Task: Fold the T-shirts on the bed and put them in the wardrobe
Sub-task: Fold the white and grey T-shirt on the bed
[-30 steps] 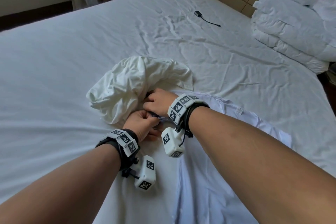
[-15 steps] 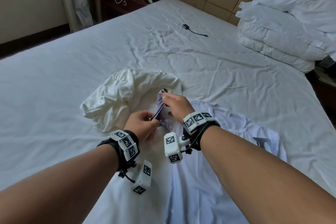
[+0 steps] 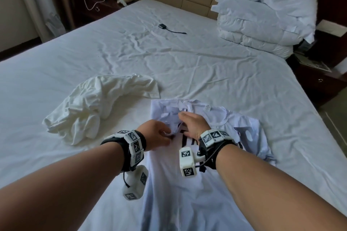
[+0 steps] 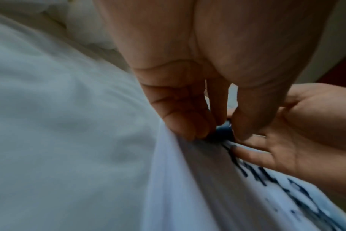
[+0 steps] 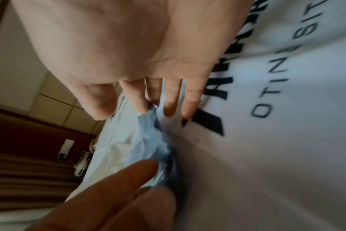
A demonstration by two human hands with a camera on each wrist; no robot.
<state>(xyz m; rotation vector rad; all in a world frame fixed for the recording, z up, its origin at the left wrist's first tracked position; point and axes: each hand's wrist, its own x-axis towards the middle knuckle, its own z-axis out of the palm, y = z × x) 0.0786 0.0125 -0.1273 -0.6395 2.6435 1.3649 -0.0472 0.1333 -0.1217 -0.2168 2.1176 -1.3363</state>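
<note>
A: So, where is the shirt?

B: The printed T-shirt [image 3: 187, 184] lies on the bed [image 3: 225, 65], chest lettering up, near the person. A second, crumpled T-shirt [image 3: 90, 107] sits just beside it, to the left.

A: And the hands?

B: The left hand [image 3: 155, 135] pinches a small ridge of cloth between thumb and fingertips; the left wrist view shows the fabric bunched there. The right hand [image 3: 193, 124] has its fingers nearly straight and spread, tips pressing on the shirt by the lettering, gripping nothing that I can see.

A: How will it handle?

B: Light and limp, I'd judge. It creases wherever it is pulled and won't hold a shape. Better to take it at a seam or the shoulders, two points well apart, and smooth it flat before folding. A pinch mid-chest only drags wrinkles.
</note>
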